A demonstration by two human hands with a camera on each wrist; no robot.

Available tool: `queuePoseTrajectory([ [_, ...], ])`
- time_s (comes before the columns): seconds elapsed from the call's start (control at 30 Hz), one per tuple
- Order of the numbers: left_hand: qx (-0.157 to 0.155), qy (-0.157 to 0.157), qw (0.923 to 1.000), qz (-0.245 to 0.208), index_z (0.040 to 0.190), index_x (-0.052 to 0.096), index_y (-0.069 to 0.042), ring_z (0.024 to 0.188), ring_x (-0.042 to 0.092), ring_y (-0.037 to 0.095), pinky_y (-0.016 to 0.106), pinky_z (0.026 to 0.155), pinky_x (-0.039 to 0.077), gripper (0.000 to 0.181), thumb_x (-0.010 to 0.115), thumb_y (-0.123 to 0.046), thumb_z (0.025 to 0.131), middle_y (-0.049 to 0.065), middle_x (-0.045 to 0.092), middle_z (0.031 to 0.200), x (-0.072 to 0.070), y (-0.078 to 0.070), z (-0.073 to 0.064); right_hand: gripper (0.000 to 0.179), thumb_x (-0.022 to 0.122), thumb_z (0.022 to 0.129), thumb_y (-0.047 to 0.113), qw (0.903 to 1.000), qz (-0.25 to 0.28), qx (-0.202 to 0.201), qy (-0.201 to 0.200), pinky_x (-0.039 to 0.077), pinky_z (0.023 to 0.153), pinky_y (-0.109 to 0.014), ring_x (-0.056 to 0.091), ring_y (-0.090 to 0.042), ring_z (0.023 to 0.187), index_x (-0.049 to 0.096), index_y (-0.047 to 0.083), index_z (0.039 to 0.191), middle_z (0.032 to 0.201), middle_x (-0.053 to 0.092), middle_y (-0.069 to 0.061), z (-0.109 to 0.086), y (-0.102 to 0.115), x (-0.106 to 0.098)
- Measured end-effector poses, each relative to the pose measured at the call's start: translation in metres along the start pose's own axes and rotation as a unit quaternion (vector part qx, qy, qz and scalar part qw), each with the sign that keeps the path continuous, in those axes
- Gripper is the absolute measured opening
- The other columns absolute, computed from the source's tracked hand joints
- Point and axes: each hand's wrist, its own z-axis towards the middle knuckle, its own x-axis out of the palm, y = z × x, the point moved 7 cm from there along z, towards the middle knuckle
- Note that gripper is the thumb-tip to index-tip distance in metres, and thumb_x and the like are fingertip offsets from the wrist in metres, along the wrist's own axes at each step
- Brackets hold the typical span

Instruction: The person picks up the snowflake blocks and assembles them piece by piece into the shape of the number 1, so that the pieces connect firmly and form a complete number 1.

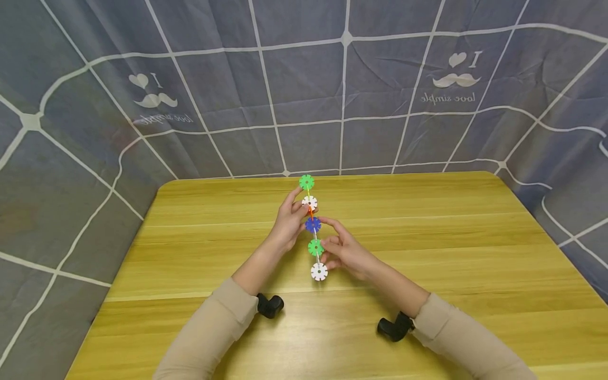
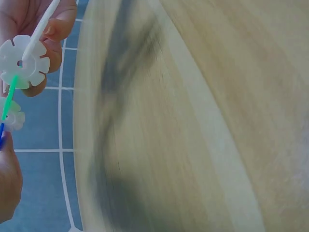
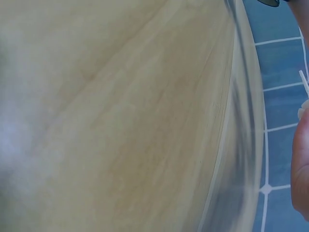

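A chain of notched plastic discs runs upright in the head view, some flat-on and some edge-on. From the top, its flat-on pieces are a green disc (image 1: 306, 182), a white disc (image 1: 310, 201), a blue disc (image 1: 313, 225), another green disc (image 1: 315, 247) and a white disc (image 1: 319, 272) at the bottom. My left hand (image 1: 286, 220) holds the chain by its upper part, thumb at the upper white disc. My right hand (image 1: 350, 254) pinches the lower part, thumb by the lower green disc and index fingertip at the blue one. In the left wrist view, a white disc (image 2: 36, 67) lies before some fingers.
Below the hands spreads a wood-grain table (image 1: 451, 227). A grey curtain (image 1: 309, 89) with white lines hangs behind it and at both sides. Black wrist mounts (image 1: 271, 306) show at both sleeves, low over the table.
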Motion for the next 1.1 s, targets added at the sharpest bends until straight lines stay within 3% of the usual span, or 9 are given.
queuePoseTrajectory([
  [0.27,0.02,0.002,0.9996,0.018,0.144,0.031,-0.013,0.081,0.058,0.012,0.017,0.055,0.043,0.05,0.041,0.002,0.097,0.008,0.057,0.098,0.006,-0.001,0.012,0.055,0.039,0.098,0.001,0.9997,-0.009,0.005,-0.021,0.05,0.053,-0.022,0.055,-0.013,0.063,0.021,0.022,0.146,0.086,0.053,-0.005,0.006,0.001,-0.008],
  [0.5,0.029,-0.028,0.9966,0.072,0.141,0.037,-0.011,0.075,0.053,0.012,0.025,0.068,0.047,0.05,0.048,0.003,0.094,0.0,0.055,0.081,-0.002,0.004,0.022,0.055,0.038,0.098,0.0,0.999,-0.005,0.023,-0.037,0.051,0.052,-0.022,0.055,-0.014,0.063,0.022,0.021,0.146,0.09,0.053,-0.006,0.013,-0.004,-0.011],
  [0.83,0.01,-0.046,0.9926,0.112,0.137,0.043,-0.004,0.076,0.057,0.013,0.043,0.081,0.05,0.049,0.053,0.006,0.09,0.013,0.058,0.094,-0.009,0.012,0.033,0.055,0.039,0.098,-0.001,0.9972,-0.008,0.056,-0.05,0.051,0.051,-0.022,0.055,-0.014,0.061,0.023,0.022,0.146,0.088,0.051,-0.007,0.022,-0.016,-0.019],
  [1.1,0.0,-0.069,0.9896,0.126,0.133,0.048,-0.002,0.071,0.056,0.017,0.027,0.067,0.049,0.048,0.056,0.009,0.087,0.013,0.055,0.092,-0.013,0.021,0.039,0.063,0.046,0.093,-0.007,0.9953,-0.031,0.072,-0.056,0.052,0.052,-0.023,0.056,-0.014,0.06,0.023,0.017,0.147,0.082,0.056,-0.007,0.026,-0.02,-0.023],
])
